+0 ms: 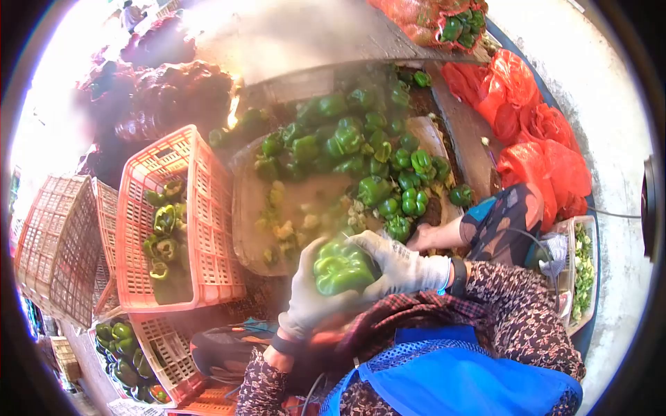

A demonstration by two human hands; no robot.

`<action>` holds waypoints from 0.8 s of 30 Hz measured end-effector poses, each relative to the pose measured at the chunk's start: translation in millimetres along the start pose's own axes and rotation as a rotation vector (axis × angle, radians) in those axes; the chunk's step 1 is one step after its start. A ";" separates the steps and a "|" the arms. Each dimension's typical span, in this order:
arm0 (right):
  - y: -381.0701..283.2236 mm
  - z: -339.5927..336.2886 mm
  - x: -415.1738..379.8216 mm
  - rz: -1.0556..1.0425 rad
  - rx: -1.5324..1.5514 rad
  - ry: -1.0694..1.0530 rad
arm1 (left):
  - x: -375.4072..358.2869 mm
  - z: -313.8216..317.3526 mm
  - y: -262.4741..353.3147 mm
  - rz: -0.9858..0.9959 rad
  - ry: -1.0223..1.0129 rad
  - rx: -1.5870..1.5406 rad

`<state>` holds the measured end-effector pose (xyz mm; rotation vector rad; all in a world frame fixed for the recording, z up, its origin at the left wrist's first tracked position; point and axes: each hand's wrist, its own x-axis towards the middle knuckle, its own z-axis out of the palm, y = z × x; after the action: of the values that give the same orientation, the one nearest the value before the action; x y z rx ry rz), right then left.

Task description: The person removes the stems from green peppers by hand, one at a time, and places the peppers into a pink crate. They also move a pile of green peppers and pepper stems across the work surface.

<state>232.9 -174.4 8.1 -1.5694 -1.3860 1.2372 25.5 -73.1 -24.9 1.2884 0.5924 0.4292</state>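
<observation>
Nearest lay a smooth blue apron point(451, 374) over flower-patterned cloth. Just beyond it, the left grip point(305, 298) and right grip point(406, 263), both in pale gloves, were curved around opposite sides of a green pepper point(341, 269), parted only as wide as its body. The pepper sat between the palms, above the lap. It looked light, firm and probably hollow, its glossy skin likely somewhat slippery and its walls apt to crack under a hard squeeze; the broad lobed sides seemed the best hold.

To the left stood an orange crate point(202, 229) of stiff, slotted plastic. Ahead, a pepper heap point(347, 139) showed ribbed, shiny shapes, and to the right lay crumpled red netting point(544, 166), thin and limp. Farthest ahead, a mesh sack point(411, 24) bulged with peppers.
</observation>
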 end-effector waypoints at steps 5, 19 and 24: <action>16.5 3.4 -25.4 -0.024 -0.254 -0.106 | -15.4 15.4 -4.7 0.160 -0.027 0.311; 20.5 37.9 -42.1 0.171 0.211 -0.046 | -39.5 20.1 -15.5 -0.103 -0.063 -0.314; -2.0 36.0 -46.2 0.151 0.290 -0.113 | -43.7 2.1 -20.3 -0.010 -0.192 -0.036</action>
<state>199.3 -222.5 8.6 -1.4391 -1.1111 1.5627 -7.8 -105.9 -36.9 1.2746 0.4278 0.3024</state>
